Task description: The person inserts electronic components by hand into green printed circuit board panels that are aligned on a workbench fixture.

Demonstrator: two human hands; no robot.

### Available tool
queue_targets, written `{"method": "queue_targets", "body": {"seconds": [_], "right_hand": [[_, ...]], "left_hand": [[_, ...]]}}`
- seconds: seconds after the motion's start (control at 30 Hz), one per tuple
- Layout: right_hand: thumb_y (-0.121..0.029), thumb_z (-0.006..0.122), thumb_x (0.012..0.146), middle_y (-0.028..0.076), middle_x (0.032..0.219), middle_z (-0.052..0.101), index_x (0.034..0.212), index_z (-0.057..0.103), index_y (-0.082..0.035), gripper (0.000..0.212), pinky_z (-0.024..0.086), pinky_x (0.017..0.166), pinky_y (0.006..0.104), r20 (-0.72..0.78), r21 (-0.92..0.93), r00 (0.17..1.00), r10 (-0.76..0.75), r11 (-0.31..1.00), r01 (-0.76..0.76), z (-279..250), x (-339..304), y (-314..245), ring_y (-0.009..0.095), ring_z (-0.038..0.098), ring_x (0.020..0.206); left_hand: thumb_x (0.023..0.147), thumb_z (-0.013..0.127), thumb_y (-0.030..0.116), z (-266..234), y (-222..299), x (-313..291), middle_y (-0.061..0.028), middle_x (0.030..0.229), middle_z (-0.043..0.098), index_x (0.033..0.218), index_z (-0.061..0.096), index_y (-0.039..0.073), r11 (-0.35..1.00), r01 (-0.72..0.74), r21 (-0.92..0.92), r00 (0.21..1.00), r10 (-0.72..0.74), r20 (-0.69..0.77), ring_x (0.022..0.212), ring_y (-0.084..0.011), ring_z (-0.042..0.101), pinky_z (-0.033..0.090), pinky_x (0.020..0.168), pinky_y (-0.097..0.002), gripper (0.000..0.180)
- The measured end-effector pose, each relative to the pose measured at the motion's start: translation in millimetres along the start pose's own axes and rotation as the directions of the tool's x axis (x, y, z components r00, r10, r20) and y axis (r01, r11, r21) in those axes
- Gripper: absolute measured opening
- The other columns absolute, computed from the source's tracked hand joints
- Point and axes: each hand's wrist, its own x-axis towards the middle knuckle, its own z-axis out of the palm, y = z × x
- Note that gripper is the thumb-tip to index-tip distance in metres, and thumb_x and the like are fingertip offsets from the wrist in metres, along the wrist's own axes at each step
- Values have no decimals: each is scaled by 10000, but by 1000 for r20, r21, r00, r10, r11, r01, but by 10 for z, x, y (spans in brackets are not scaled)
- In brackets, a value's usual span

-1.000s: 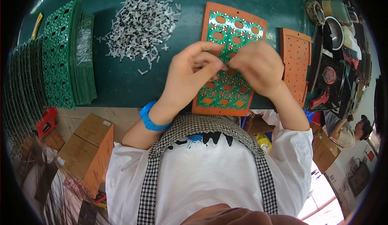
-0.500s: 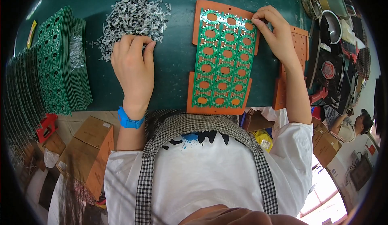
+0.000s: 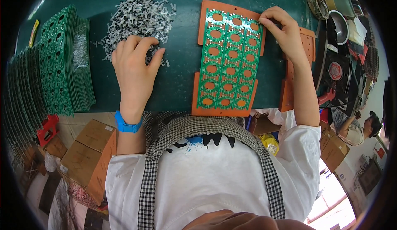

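Green holed board (image 3: 228, 60) pinched by right hand (image 3: 285, 33); left hand (image 3: 134, 66) spread on small parts pile (image 3: 138, 17).

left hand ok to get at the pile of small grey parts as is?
Probably yes: the left hand already rests on the near edge of the pile of small grey parts, fingers curled into it, with nothing lying between them.

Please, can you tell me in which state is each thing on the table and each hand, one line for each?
Green board: flat on the orange tray.
Loose parts: heaped in a pile on the mat.
Board stack: on edge, leaning in a row.
Second tray: lying partly under the right arm.
Left hand: palm down, fingers in the pile's edge.
Right hand: fingertips pinched at the board's top right corner.
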Motion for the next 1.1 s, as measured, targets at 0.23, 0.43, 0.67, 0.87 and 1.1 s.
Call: {"method": "queue_targets", "body": {"seconds": [0.23, 0.43, 0.67, 0.87, 1.1], "right_hand": [[-107, 650, 857, 50, 877, 607, 898, 652, -3, 112, 450, 720, 263, -11, -130, 994, -110, 986, 108, 53, -8, 5, 173, 587, 817], [-99, 660, 841, 55, 872, 616, 901, 663, -17, 102, 458, 704, 266, -85, -146, 990, -115, 984, 102, 128, -47, 5, 178, 597, 819], [-109, 696, 785, 68, 895, 628, 943, 701, -60, 165, 498, 678, 315, -111, -470, 895, -432, 817, 336, 163, -120, 46, 219, 606, 823], [-150, 734, 753, 66, 940, 624, 1008, 690, -90, 266, 500, 702, 346, -39, -752, 925, -378, 621, 222, 203, -234, -321, 238, 611, 825], [-73, 731, 760, 76, 879, 654, 923, 673, -41, 176, 498, 649, 302, 91, 201, 990, -111, 975, 91, 602, -502, -873, 194, 635, 797]], "left_hand": [[753, 711, 107, 68, 57, -34, -36, 848, 535, 844, 630, 93, 998, 42, 42, 999, -41, -8, 850, -244, 502, 347, 754, -380, 123], [721, 709, 68, 78, 57, -29, -46, 905, 571, 830, 618, 80, 1000, 4, 9, 993, -3, -118, 900, -261, 512, 366, 806, -397, 142], [818, 671, -7, -2, 176, -69, -94, 892, 671, 918, 628, -8, 614, 375, -694, 900, -420, 115, 800, -160, 643, 509, 698, -274, 108], [875, 599, -35, 95, 462, -114, -142, 915, 683, 1134, 565, -55, 160, 432, -888, 893, -216, 395, 821, -166, 673, 540, 751, -251, 262], [862, 592, -60, 162, 688, -169, -123, 918, 691, 1247, 493, -3, 209, 476, -854, 879, -134, 457, 853, -137, 671, 544, 754, -239, 401]]}}
